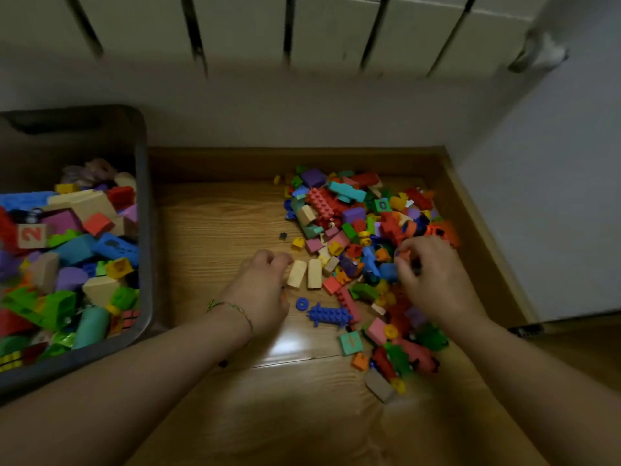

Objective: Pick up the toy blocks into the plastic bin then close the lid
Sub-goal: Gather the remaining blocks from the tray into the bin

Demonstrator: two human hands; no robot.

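1. A red "2" shows on a tan block (32,235), lying sideways in the plastic bin (145,230).
2. On the floor (218,223), a purple "Q" or "0" sits on a green block (382,205); it's blurred.
3. An orange plus-like sign marks a teal block (351,343).

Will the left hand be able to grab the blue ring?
Probably yes. The ring lies on bare floor right beside the left hand, nothing covering it; the blue spiky block sits just past it.

The plastic bin (143,230) runs off the left edge — right hand (433,280) grip blurred.
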